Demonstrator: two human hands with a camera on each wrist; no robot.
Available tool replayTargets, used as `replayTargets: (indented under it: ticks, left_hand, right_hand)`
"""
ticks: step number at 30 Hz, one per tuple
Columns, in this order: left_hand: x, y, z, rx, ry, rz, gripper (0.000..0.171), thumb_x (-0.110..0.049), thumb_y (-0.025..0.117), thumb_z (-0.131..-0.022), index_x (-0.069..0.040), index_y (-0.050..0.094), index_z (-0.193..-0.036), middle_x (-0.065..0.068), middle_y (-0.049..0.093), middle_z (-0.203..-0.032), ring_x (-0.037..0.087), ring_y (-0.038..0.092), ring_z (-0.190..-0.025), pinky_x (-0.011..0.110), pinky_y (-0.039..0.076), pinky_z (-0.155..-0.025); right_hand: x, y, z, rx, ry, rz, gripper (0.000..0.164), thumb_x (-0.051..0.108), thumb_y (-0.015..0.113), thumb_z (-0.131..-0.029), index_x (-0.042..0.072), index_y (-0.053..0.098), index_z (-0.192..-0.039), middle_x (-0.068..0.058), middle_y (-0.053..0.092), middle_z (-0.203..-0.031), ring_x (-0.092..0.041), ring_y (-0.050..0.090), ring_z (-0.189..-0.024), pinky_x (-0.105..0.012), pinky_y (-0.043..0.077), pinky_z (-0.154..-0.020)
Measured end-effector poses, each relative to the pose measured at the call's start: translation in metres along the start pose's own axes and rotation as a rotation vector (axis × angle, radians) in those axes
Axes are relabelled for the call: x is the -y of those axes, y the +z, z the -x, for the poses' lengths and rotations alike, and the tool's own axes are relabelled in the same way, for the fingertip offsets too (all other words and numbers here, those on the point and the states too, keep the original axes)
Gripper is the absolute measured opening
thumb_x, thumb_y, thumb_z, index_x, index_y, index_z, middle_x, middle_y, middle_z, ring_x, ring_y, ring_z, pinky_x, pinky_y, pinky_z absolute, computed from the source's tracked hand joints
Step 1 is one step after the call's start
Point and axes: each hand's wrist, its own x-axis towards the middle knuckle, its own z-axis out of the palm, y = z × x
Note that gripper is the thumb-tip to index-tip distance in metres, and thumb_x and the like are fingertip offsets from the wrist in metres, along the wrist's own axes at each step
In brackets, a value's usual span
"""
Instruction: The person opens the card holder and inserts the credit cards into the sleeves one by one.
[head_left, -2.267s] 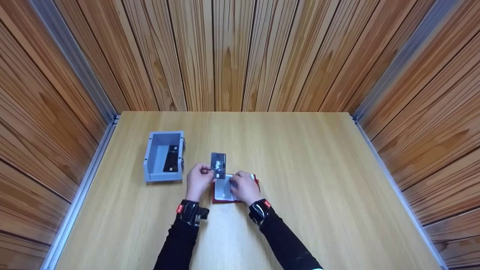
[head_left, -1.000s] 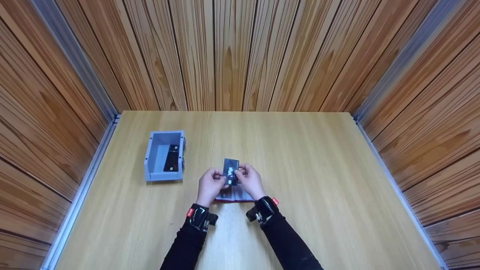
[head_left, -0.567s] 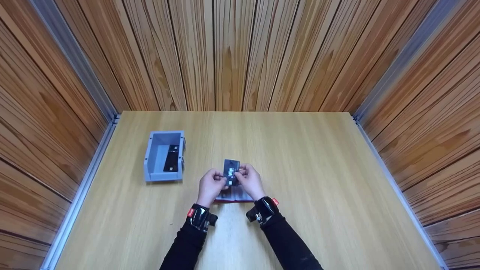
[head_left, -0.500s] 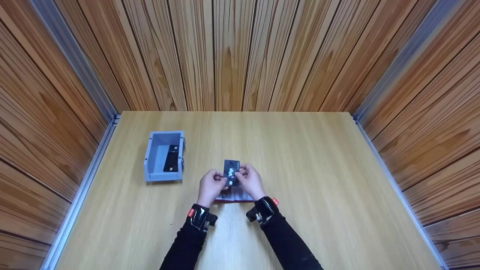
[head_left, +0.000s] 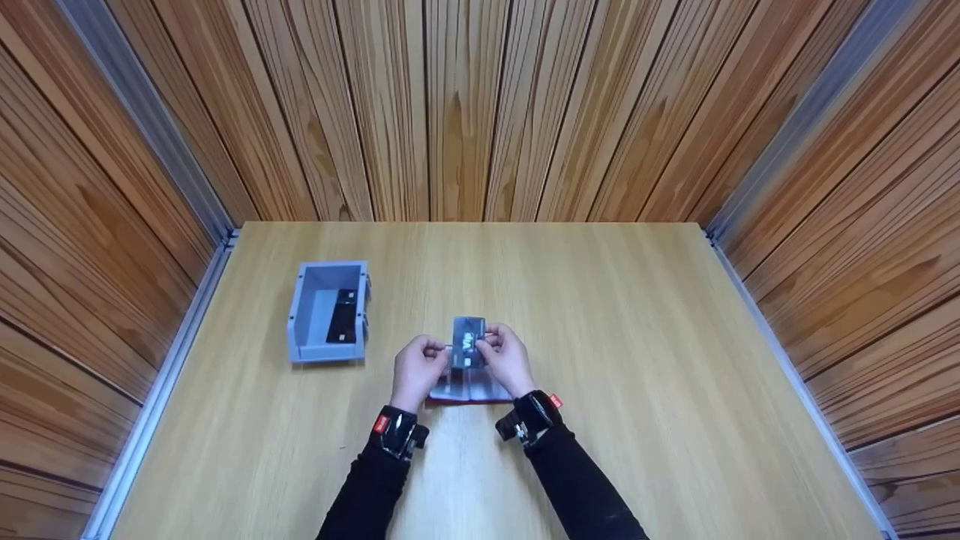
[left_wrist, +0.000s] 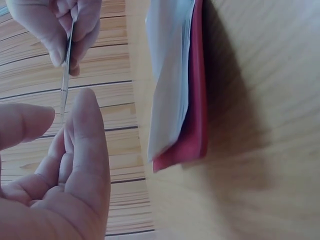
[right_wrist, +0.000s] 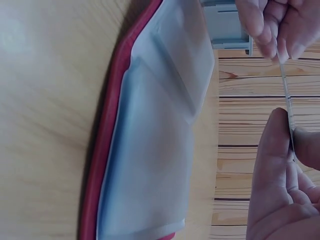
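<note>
Above the open red card holder (head_left: 454, 390), my right hand (head_left: 510, 364) pinches a dark card (head_left: 466, 330) marked VIP between thumb and fingers. The card stands upright, and the right wrist view shows it edge-on. My left hand (head_left: 416, 375) is at the card's left edge. In the left wrist view its thumb (left_wrist: 30, 122) and forefinger (left_wrist: 87, 130) are spread apart, with the card's edge reaching between them. The holder lies on the table, its clear plastic sleeves (right_wrist: 145, 160) fanned up from the red cover (left_wrist: 197, 100).
A grey-blue bin (head_left: 326, 352) stands to the left on the wooden table (head_left: 615, 337), with black cards (head_left: 343, 319) lying along its right side. Wood-plank walls (head_left: 480, 112) enclose the back and both sides.
The VIP card moved from the left hand alone to over the holder, where both hands held it. Since then it has shifted slightly right with the right hand, and the left fingers have parted.
</note>
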Motion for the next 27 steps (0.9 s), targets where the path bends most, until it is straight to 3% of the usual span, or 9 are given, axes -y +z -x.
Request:
replayTargets:
  ticks: [6, 11, 18, 23, 27]
  left_hand:
    - [0.004, -0.005, -0.002, -0.114, 0.127, -0.176, 0.009, 0.0, 0.068, -0.083, 0.002, 0.067, -0.092, 0.007, 0.065, -0.082, 0.021, 0.062, -0.076, 0.036, 0.053, -0.071]
    - [0.008, -0.007, -0.002, -0.157, 0.184, -0.315, 0.014, -0.002, 0.07, -0.081, 0.002, 0.068, -0.094, 0.009, 0.065, -0.084, 0.026, 0.064, -0.08, 0.041, 0.051, -0.076]
    - [0.012, -0.009, -0.001, -0.097, 0.148, -0.532, 0.029, -0.011, 0.074, -0.082, 0.006, 0.068, -0.105, 0.016, 0.066, -0.093, 0.034, 0.063, -0.09, 0.047, 0.048, -0.081]
    - [0.017, -0.007, -0.001, -0.041, 0.109, -0.572, 0.02, -0.01, 0.075, -0.082, 0.004, 0.067, -0.093, 0.014, 0.064, -0.083, 0.034, 0.062, -0.084, 0.047, 0.048, -0.075]
    - [0.021, -0.006, 0.0, -0.005, 0.104, -0.581, 0.021, -0.008, 0.075, -0.081, 0.006, 0.067, -0.095, 0.016, 0.065, -0.086, 0.036, 0.062, -0.086, 0.048, 0.049, -0.077]
  right_hand:
    - [-0.003, -0.003, -0.002, -0.019, -0.005, 0.033, 0.025, -0.001, 0.064, -0.091, -0.008, 0.058, -0.114, -0.01, 0.064, -0.085, -0.016, 0.059, -0.074, -0.028, 0.053, -0.064]
    - [-0.008, -0.005, -0.002, -0.037, -0.011, 0.088, 0.025, 0.0, 0.065, -0.091, -0.007, 0.059, -0.114, -0.008, 0.064, -0.084, -0.016, 0.059, -0.074, -0.028, 0.052, -0.066]
    - [-0.014, -0.006, -0.001, -0.065, -0.047, 0.176, 0.022, -0.001, 0.067, -0.088, -0.006, 0.061, -0.109, -0.007, 0.064, -0.08, -0.017, 0.058, -0.072, -0.033, 0.05, -0.069]
    - [-0.015, -0.006, -0.002, -0.069, -0.028, 0.208, 0.023, 0.0, 0.067, -0.088, -0.005, 0.062, -0.11, -0.005, 0.063, -0.08, -0.018, 0.058, -0.072, -0.034, 0.051, -0.068]
    - [-0.017, -0.006, -0.002, -0.078, -0.025, 0.242, 0.023, 0.0, 0.068, -0.088, -0.004, 0.062, -0.11, -0.004, 0.063, -0.08, -0.017, 0.058, -0.072, -0.033, 0.05, -0.067]
